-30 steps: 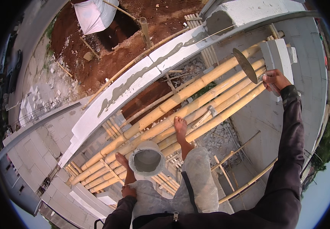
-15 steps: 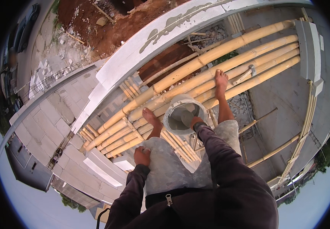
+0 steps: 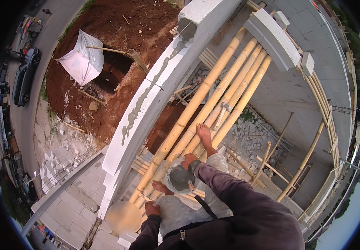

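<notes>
A pale bucket [image 3: 169, 177] of wet grey mortar [image 3: 183, 179] stands between my legs on the bamboo poles. My right hand [image 3: 189, 161] is closed on its far rim. Inside the bucket, against the near right wall, leans a small tool with an orange-brown handle [image 3: 191, 185]; its other end is hidden. My left hand [image 3: 151, 208] rests on my left knee, fingers curled and no object showing in it. Beyond my right foot a hammer [image 3: 221, 114] with a wooden handle lies across the poles.
Both bare feet stand on a row of bamboo poles [image 3: 213, 79], with rubble [image 3: 246, 137] far below. Along the left runs a white block wall [image 3: 123, 152] streaked with mortar. Pale blocks [image 3: 271, 37] sit at the poles' far end. Red soil [image 3: 142, 33] lies beyond the wall.
My right hand has left the mortar and the tool in it and moved to the bucket's far rim. The view has turned; my left hand stays at the knee.
</notes>
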{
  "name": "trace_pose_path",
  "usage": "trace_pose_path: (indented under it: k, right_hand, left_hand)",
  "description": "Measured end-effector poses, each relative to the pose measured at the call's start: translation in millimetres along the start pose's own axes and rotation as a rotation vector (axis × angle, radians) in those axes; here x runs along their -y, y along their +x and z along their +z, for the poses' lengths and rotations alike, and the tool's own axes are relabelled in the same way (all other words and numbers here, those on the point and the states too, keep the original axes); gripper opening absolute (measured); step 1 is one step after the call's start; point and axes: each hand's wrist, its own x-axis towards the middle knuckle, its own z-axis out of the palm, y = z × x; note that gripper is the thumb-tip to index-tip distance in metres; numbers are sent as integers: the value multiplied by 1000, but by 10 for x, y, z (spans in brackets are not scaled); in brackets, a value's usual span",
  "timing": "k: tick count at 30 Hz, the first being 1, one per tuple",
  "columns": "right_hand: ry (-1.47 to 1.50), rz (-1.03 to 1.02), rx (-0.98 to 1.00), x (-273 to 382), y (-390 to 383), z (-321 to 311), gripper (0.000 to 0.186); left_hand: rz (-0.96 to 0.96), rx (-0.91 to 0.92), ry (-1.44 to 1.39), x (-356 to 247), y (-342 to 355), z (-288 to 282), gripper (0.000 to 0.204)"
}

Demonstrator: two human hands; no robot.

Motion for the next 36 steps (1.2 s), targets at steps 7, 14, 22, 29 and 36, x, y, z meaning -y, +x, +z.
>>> trace_pose_path:
  k: [7, 14, 22, 29, 36]
  right_hand:
    - [242, 155, -421, -1555, -77, -2970, 27]
    - [84, 727, -382, -3427, -1100, -4253, 29]
    - [257, 949, -386, -4136, -2021, -3508, 30]
    - [283, 874, -65, -4766, -1758, -3396, 43]
    - [245, 650, -204, -5423, -524, -4339, 42]
  left_hand:
    - [65, -196, 57, -1550, 882, -770, 1]
    - [115, -191, -152, -2904, 1220, -1110, 8]
    - [104, 123, -8, -3844, 1537, -767, 21]
    - [145, 231, 59, -5314, 2063, -557, 23]
    - [387, 217, -104, -7770, 2457, -707, 11]
